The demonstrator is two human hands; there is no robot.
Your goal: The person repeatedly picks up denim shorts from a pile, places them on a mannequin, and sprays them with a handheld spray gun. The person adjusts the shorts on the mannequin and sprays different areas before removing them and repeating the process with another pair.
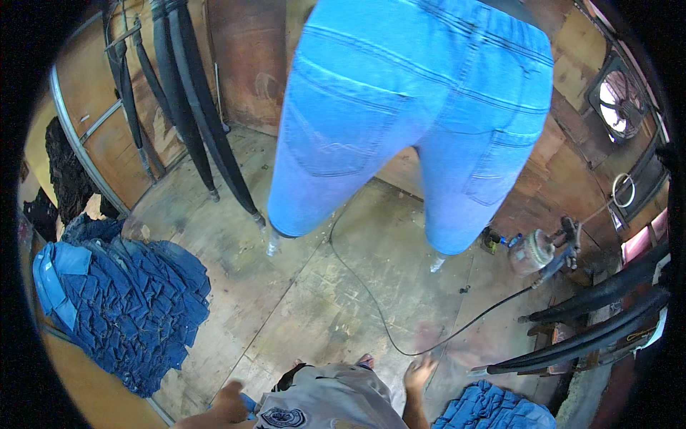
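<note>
A pair of light-blue jeans hangs filled out in front of me, back pockets toward me. Clear plastic-like tips stick out below the leg ends. Both hands are low, apart from the jeans. My left hand is closed at the lower edge; a bit of blue shows beside it, its kind unclear. My right hand has its fingers curled, with nothing visible in them, and is nearest a dark hose on the floor. Below it lies a smaller pile of blue denim.
A large denim heap stands at left. Long black tubes hang at upper left; similar black tubes jut in at right. A spray gun with a stained pot joins the hose. A fan sits in the right wall.
</note>
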